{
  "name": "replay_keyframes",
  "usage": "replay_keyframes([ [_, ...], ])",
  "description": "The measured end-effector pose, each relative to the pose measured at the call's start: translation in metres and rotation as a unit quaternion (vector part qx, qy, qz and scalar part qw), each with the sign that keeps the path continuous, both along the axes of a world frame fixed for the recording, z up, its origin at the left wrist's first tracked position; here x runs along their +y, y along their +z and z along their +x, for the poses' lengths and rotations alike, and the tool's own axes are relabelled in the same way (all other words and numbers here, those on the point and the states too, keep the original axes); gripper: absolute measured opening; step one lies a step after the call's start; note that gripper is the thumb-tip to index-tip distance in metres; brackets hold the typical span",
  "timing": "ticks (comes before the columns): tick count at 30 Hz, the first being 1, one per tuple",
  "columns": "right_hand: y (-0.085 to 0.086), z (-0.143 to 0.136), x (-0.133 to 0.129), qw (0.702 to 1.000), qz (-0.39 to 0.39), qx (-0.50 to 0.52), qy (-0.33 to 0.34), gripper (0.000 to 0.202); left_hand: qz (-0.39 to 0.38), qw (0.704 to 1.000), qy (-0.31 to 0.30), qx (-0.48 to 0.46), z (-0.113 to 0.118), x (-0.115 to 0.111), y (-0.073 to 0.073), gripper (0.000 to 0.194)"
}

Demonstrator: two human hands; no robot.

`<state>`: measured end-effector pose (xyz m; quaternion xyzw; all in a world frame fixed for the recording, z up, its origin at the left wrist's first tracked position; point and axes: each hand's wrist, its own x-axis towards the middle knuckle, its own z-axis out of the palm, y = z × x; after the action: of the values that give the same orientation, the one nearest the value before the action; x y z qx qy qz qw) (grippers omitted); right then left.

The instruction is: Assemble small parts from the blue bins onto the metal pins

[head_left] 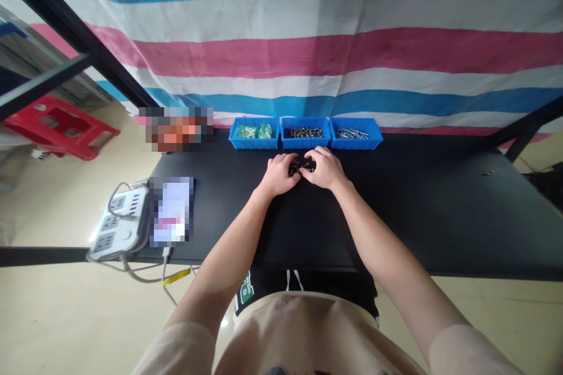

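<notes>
My left hand point(281, 174) is curled, thumb and fingers bent around small dark and shiny metal parts point(295, 169) at the far side of the black table. Facing it, my right hand point(324, 168) curls in the same way, its thumb and fingertips at the same little group of parts. Only a narrow gap lies between the hands. The parts are too small to name, and the fingers partly cover them. Just beyond the hands stands a blue bin point(305, 142) of small brass-coloured and dark metal pieces.
A blue bin point(254, 143) with bagged pale pieces stands left, another blue bin point(357, 142) with long silvery pins right. On the black table point(422, 211) lie a blurred-out phone-like item point(172, 211) and tiny bits point(488, 173). A power strip point(123, 222) with cables is at the left edge.
</notes>
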<state>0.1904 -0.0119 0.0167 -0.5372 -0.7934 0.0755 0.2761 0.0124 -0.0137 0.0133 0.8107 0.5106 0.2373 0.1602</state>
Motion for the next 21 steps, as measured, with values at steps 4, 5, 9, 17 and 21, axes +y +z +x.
replay_keyframes([
  [4, 0.008, 0.003, -0.003, 0.994, -0.092, -0.050, -0.018, 0.032, -0.018, 0.998, -0.020, 0.056, -0.003, -0.001, 0.003, 0.065],
  [5, 0.007, 0.004, -0.002, 0.993, -0.104, -0.049, -0.018, 0.031, -0.020, 0.997, -0.025, 0.070, -0.003, -0.001, 0.003, 0.068],
  [9, -0.002, 0.004, 0.003, 0.995, -0.094, -0.008, 0.025, 0.017, -0.022, 0.995, -0.035, 0.090, -0.005, 0.002, 0.001, 0.067],
  [17, -0.024, -0.002, 0.011, 0.994, -0.006, 0.067, 0.085, 0.005, 0.018, 0.999, -0.038, 0.015, -0.011, 0.014, -0.013, 0.032],
  [21, -0.028, -0.003, 0.013, 0.990, 0.005, 0.099, 0.096, 0.008, 0.024, 0.999, -0.029, -0.012, -0.012, 0.015, -0.014, 0.030],
])
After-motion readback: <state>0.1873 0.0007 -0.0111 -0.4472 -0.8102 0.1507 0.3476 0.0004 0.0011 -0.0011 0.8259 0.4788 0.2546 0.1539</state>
